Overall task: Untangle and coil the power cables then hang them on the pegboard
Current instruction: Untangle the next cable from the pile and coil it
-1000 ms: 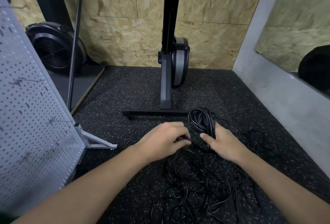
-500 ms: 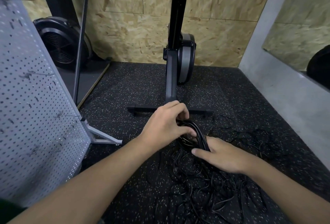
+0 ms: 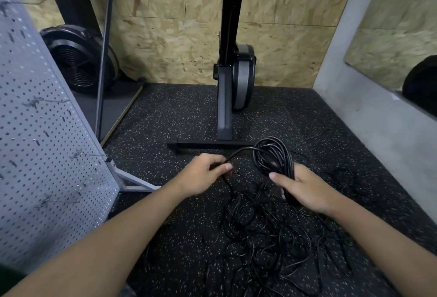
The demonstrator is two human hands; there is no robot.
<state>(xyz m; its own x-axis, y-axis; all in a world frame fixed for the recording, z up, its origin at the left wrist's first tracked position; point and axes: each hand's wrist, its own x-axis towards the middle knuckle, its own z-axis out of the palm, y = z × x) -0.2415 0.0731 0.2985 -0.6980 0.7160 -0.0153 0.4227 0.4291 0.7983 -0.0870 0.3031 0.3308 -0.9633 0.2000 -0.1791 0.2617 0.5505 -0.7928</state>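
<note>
A coil of black power cable (image 3: 274,154) stands upright above the floor, gripped at its lower edge by my right hand (image 3: 305,190). One strand runs from the coil's top leftward into my left hand (image 3: 203,173), which pinches it between thumb and fingers. Below both hands a loose tangle of black cables (image 3: 272,237) spreads over the speckled rubber floor. The grey pegboard (image 3: 42,143) leans at the left, with several thin wire hooks sticking out of it.
A black exercise machine upright (image 3: 227,98) with a flat floor bar (image 3: 208,144) stands just beyond the hands. A fan-like flywheel (image 3: 78,62) sits at the back left. The pegboard's metal foot (image 3: 132,180) juts toward my left hand. A grey wall (image 3: 383,126) closes the right side.
My left hand has moved left off the coil, drawing a strand out with it. My right hand has lifted the coil upright again.
</note>
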